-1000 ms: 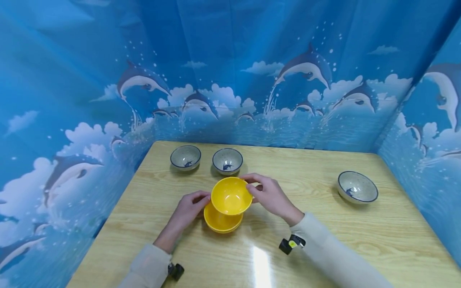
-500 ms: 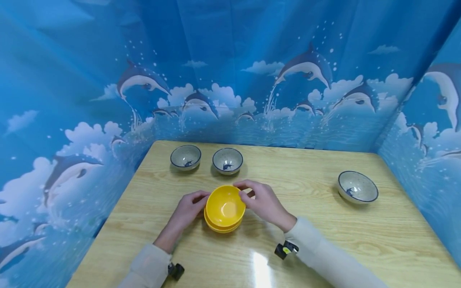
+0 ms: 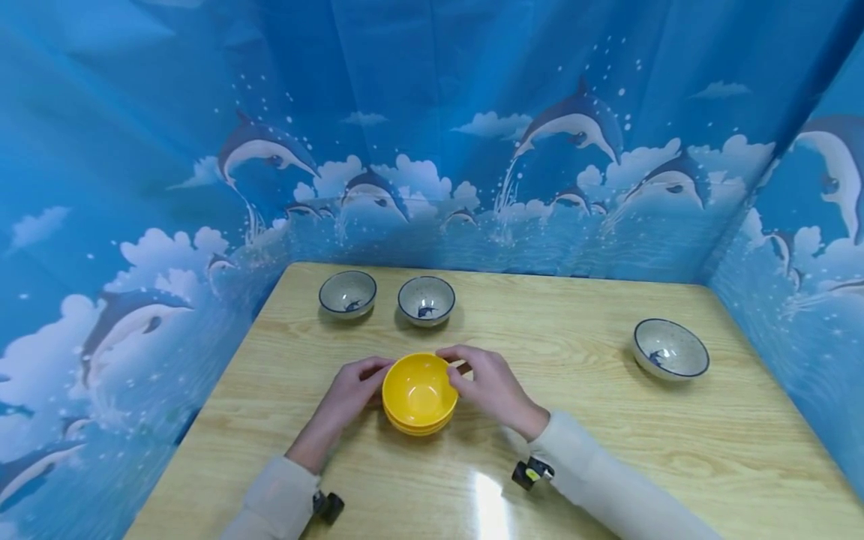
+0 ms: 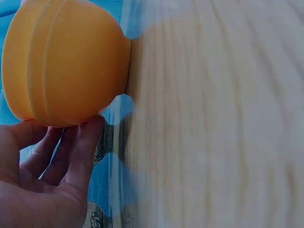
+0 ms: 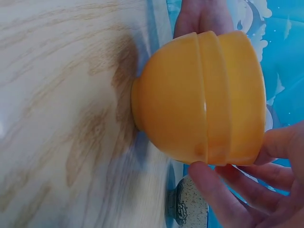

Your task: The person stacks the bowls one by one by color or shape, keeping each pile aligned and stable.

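Observation:
A stack of glossy yellow bowls stands upright on the table, nested closely with their rims one above another. My left hand holds the stack's left side; in the left wrist view its fingers lie against the lower wall and the thumb is close to the upper rims. On the right, my right hand grips the top bowl, thumb at its rim and fingers along the outside. Stack and fingertips hide part of each other in both wrist views.
Two grey bowls with dark blue rims stand behind the stack, one at far left and one nearer the middle. A third grey bowl stands on the right of the wooden table. Blue dolphin-print curtains border the table.
My right hand has lowered the top yellow bowl leftward and toward me into the other yellow bowls, where it now sits level. The left hand has stayed at the stack's side.

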A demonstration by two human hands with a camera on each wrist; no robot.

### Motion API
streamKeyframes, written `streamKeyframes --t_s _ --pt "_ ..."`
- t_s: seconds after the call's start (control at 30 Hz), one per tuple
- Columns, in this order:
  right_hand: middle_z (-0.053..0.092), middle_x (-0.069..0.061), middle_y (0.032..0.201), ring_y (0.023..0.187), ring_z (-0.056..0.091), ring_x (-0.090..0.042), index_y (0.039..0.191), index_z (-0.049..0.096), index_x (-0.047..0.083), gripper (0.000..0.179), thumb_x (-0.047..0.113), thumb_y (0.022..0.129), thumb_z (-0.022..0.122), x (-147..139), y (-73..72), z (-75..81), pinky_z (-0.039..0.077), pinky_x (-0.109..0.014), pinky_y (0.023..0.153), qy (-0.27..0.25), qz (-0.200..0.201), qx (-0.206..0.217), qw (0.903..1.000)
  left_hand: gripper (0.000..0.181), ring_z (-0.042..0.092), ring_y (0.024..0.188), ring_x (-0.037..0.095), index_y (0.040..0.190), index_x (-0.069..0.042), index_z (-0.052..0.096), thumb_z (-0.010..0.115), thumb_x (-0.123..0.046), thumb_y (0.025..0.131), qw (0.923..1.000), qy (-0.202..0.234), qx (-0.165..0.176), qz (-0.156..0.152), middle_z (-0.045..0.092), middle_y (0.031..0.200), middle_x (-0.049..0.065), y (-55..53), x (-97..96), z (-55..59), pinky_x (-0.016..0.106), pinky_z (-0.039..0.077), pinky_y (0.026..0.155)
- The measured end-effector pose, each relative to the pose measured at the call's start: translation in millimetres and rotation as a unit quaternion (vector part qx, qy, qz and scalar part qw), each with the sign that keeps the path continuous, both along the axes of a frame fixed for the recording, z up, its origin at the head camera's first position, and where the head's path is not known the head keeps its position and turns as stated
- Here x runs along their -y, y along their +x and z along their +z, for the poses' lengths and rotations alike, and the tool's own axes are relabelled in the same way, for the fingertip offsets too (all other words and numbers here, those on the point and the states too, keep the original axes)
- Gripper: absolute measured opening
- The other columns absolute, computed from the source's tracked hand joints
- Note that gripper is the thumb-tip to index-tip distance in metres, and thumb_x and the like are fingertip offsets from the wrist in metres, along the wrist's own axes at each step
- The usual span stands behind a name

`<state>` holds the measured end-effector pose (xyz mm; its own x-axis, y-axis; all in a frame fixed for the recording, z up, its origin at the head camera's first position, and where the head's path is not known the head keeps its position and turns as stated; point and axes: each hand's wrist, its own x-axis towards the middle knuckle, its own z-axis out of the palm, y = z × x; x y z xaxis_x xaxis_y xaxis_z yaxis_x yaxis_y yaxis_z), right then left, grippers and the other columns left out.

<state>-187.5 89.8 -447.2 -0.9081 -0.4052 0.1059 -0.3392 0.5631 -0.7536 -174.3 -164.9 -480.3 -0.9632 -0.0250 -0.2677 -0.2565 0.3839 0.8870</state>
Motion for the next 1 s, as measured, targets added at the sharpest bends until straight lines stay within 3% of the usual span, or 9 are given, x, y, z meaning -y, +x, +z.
streamKeyframes --t_s 0.2,0.5,1.0 --pt "0.078 -0.008 0.133 0.107 0.076 -0.023 0.137 0.074 0.011 0.034 0.008 0.105 0.063 2.1 2.2 -1.8 0.067 -0.029 0.082 0.014 -0.016 0.010 0.9997 0.032 0.069 0.125 0.023 0.136 -0.019 0.075 0.063 -0.036 0.112 1.0000 0.003 0.006 -0.002 0.072 0.141 0.005 -0.1 0.1 2.1 0.040 0.063 0.105" --pt "0.078 -0.011 0.131 0.104 0.077 -0.026 0.136 0.074 0.009 0.034 0.004 0.104 0.063 3.4 2.9 -4.8 0.068 -0.030 0.081 0.002 -0.012 -0.001 0.9999 0.032 0.068 0.126 0.023 0.137 -0.019 0.074 0.061 -0.036 0.113 0.9999 0.007 0.011 -0.003 0.072 0.142 0.004 -0.9 0.4 3.8 0.041 0.062 0.109" --pt "0.077 -0.013 0.133 0.103 0.078 -0.026 0.135 0.074 0.008 0.035 0.001 0.102 0.063 5.8 4.4 -4.4 0.068 -0.031 0.081 -0.010 -0.011 -0.001 0.9999 0.032 0.070 0.122 0.022 0.136 -0.019 0.074 0.059 -0.038 0.114 0.9993 0.029 0.024 0.007 0.072 0.141 0.003 -3.6 -0.3 4.4 0.037 0.065 0.100"
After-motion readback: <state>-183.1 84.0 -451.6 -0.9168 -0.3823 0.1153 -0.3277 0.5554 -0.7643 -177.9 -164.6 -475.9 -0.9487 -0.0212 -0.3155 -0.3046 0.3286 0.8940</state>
